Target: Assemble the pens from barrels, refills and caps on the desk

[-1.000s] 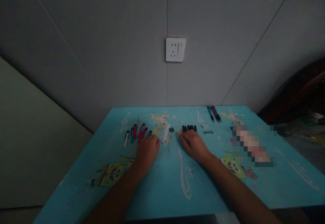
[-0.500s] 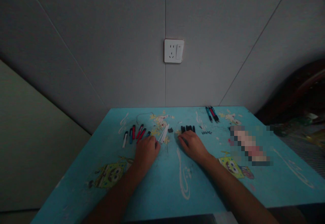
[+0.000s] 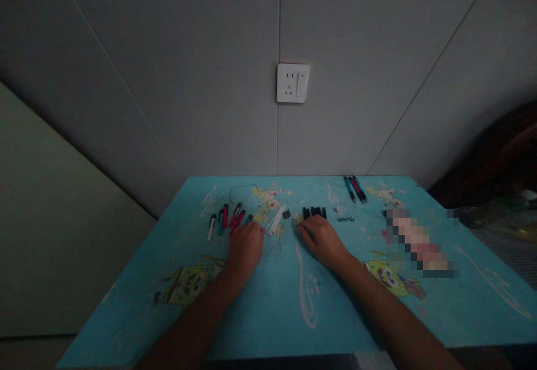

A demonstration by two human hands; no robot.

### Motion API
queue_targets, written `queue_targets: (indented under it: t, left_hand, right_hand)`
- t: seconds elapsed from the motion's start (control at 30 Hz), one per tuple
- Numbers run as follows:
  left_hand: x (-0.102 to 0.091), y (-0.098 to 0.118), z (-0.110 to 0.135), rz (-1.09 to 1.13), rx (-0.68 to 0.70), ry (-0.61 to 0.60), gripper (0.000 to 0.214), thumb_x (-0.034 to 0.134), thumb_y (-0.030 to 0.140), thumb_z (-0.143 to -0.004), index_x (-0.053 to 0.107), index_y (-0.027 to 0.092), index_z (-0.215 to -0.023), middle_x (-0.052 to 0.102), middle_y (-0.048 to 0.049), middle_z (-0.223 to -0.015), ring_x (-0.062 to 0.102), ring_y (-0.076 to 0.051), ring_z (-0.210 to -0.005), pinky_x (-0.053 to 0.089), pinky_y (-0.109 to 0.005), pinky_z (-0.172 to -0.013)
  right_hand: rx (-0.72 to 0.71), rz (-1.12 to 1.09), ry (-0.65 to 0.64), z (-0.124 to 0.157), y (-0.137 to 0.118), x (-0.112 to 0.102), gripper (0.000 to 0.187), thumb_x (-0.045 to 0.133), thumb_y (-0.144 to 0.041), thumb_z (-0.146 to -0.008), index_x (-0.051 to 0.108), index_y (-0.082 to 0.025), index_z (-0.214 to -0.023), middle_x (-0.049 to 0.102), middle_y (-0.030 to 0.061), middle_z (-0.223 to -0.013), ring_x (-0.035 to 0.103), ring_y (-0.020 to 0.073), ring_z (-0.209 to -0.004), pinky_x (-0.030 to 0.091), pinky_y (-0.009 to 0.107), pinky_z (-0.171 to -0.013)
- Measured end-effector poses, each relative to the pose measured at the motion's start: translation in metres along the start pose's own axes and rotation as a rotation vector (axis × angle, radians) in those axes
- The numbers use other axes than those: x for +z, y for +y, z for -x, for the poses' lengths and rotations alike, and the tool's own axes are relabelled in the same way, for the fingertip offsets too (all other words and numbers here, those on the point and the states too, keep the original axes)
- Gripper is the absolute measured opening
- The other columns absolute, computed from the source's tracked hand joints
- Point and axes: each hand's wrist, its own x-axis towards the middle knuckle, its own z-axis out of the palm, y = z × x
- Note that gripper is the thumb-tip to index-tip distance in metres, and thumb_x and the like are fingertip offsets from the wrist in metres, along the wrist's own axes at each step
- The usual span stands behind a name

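Observation:
Both my hands rest palm down on a blue cartoon-printed table [image 3: 272, 303]. My left hand [image 3: 245, 247] lies with curled fingers beside a row of red, blue and white pen barrels [image 3: 229, 219]; its fingertips touch a bunch of thin white refills [image 3: 277, 221]. My right hand [image 3: 321, 238] sits just below a row of small black pen caps [image 3: 314, 212], its fingers bent down onto the table. What either hand pinches, if anything, is hidden in the dim light.
Three assembled pens [image 3: 356, 188] lie at the table's far right. Tiny dark springs [image 3: 344, 219] sit right of the caps. A wall socket [image 3: 292, 83] is on the grey wall behind. A dark bed or seat [image 3: 495, 163] stands to the right.
Both hands stay in the same place on the table. Only the view has shifted slightly.

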Motion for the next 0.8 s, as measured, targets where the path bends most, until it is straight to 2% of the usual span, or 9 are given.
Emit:
queue_targets:
  t: [0.17,0.3,0.4,0.6,0.8]
  left_hand:
    - [0.000,-0.001,0.000,0.160,0.016,0.043,0.020,0.044,0.027,-0.096,0.059,0.018,-0.087,0.065,-0.0079,-0.087,0.062,-0.021,-0.084,0.043,-0.032,-0.077]
    - [0.001,0.007,0.003,0.465,0.150,0.050,0.017,0.045,0.029,-0.096,0.056,0.019,-0.088,0.064,-0.0049,-0.089,0.060,-0.018,-0.084,0.044,-0.027,-0.075]
    - [0.002,0.013,0.006,0.612,0.229,0.043,0.015,0.045,0.027,-0.096,0.055,0.019,-0.089,0.062,-0.0033,-0.087,0.059,-0.017,-0.083,0.045,-0.026,-0.076]
    - [0.002,0.016,0.009,0.676,0.287,0.021,0.011,0.047,0.025,-0.096,0.055,0.019,-0.091,0.060,-0.0023,-0.086,0.056,-0.016,-0.082,0.045,-0.026,-0.078]
    - [-0.002,0.019,0.010,0.629,0.320,0.024,0.014,0.045,0.026,-0.097,0.056,0.019,-0.092,0.061,-0.0033,-0.088,0.058,-0.016,-0.085,0.045,-0.028,-0.080]
  right_hand:
    - [-0.001,-0.027,-0.004,0.000,-0.002,-0.001,0.026,0.044,-0.030,-0.098,0.068,-0.019,-0.094,0.067,0.0083,-0.086,0.061,0.0217,-0.087,0.046,0.036,-0.084]
    - [0.012,-0.135,0.006,-0.001,-0.009,0.000,0.023,0.046,-0.029,-0.097,0.067,-0.020,-0.101,0.068,0.0077,-0.093,0.061,0.0219,-0.092,0.046,0.037,-0.086]
    - [0.016,-0.269,0.017,-0.001,-0.018,0.001,0.020,0.049,-0.029,-0.097,0.066,-0.022,-0.103,0.068,0.0060,-0.096,0.061,0.0210,-0.093,0.047,0.035,-0.086]
    - [0.023,-0.450,0.036,-0.002,-0.031,0.001,0.021,0.049,-0.029,-0.096,0.066,-0.023,-0.107,0.069,0.0052,-0.094,0.063,0.0197,-0.088,0.049,0.033,-0.081]
    - [0.047,-0.494,0.056,-0.001,-0.034,0.004,0.021,0.049,-0.031,-0.096,0.067,-0.021,-0.098,0.068,0.0052,-0.087,0.062,0.0185,-0.080,0.050,0.030,-0.075]
